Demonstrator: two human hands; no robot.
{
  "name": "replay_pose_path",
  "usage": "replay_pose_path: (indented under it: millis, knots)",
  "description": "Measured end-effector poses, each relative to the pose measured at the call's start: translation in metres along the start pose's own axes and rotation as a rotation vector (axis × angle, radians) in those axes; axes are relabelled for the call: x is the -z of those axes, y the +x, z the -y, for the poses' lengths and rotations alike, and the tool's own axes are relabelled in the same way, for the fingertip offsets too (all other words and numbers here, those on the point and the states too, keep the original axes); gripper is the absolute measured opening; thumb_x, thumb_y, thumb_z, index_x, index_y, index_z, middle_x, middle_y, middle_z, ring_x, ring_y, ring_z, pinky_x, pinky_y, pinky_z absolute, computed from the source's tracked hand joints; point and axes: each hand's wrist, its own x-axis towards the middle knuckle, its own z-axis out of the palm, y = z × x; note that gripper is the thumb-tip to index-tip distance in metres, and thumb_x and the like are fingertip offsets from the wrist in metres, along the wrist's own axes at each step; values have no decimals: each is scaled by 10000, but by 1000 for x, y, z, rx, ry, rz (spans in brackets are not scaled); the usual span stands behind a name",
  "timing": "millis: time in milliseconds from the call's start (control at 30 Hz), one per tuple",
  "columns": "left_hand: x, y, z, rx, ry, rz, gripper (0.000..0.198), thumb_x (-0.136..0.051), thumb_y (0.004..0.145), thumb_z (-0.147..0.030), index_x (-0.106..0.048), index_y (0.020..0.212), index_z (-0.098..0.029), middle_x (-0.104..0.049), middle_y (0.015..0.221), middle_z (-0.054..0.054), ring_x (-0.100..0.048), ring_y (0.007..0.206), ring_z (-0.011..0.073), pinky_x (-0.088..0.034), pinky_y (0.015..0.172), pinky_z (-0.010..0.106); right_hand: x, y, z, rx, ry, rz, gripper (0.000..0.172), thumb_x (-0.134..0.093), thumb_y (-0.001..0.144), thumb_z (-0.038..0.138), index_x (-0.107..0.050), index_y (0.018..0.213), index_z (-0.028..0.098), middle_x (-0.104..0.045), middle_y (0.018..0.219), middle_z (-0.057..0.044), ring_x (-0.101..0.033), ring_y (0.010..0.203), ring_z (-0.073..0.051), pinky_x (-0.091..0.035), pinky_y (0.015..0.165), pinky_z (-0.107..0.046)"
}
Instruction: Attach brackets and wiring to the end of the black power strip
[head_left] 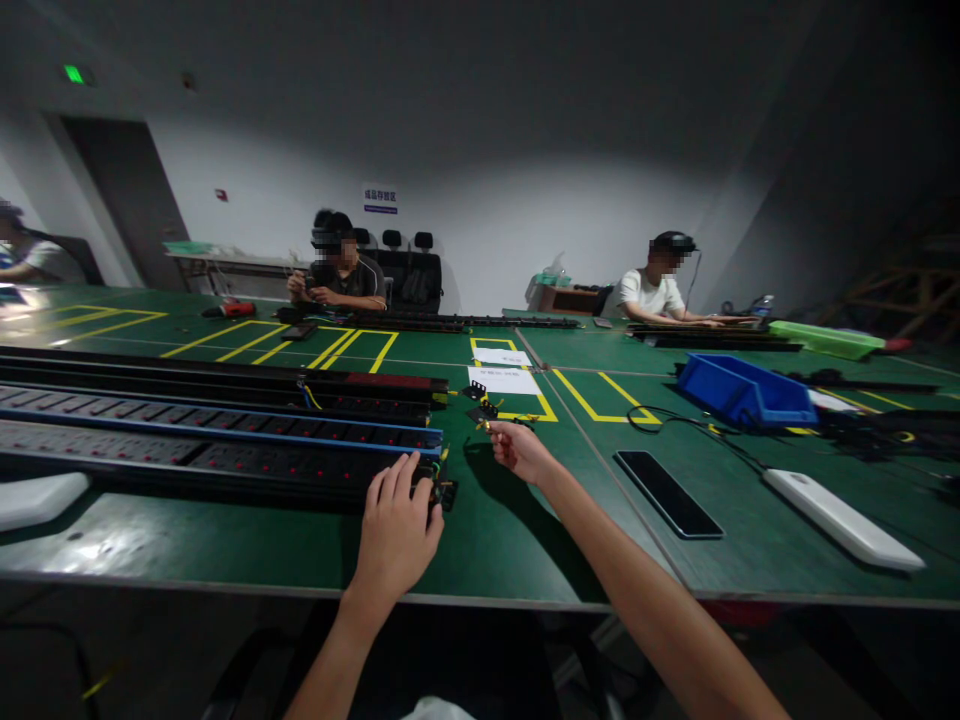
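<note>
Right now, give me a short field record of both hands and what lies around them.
Left hand: flat on the near end of the nearest power strip
Right hand: pinching a small black part with yellow wires
Table: green, yellow lines
Right side: phone, white device, blue bin
Across: two seated people

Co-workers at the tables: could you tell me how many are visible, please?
3: a person at the far left edge, a person in a dark shirt at mid-left, a person in a white shirt at right. Others may be out of frame.
</note>
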Motion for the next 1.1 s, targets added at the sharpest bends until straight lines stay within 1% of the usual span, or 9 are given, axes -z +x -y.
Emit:
replay_pose_path:
  millis: [333,533,700,867,1100]
  knots:
    - [0,0,0,-7,-1,-13,228,-534,902,-258,-697,1048,-192,-553,1455,152,-480,1367,329,-394,1123,546,0,0,1,-6,8,-5,103,-625,894,160,-606,794,142,-549,547,51,-474,401,-42,-383,378,-143]
    - [1,0,0,-9,-24,-35,226,-543,892,-252,-702,1044,-201,-566,1444,142,-488,1359,333,-401,1118,547,-1,0,1,-14,11,2,103,-644,881,161,-601,789,145,-535,533,56,-452,387,-42,-369,374,-147]
    - [1,0,-1,-5,-8,-13,223,-541,893,-251,-697,1043,-194,-557,1452,148,-482,1366,327,-389,1128,540,-2,-1,2,-16,3,-22,114,-622,900,161,-605,789,141,-544,548,52,-474,398,-40,-390,385,-142]
    - [1,0,-1,-3,1,-2,224,-544,894,-254,-694,1047,-192,-553,1455,149,-476,1371,325,-382,1131,535,-2,-2,2,-15,0,-22,119,-622,898,168,-603,783,144,-546,550,51,-465,400,-41,-388,385,-145]
    - [1,1,0,-9,-3,-11,223,-541,896,-250,-692,1050,-193,-554,1454,149,-475,1371,325,-387,1128,539,-2,-1,1,-20,10,-18,105,-639,885,168,-610,787,146,-552,552,49,-470,410,-40,-395,393,-142]
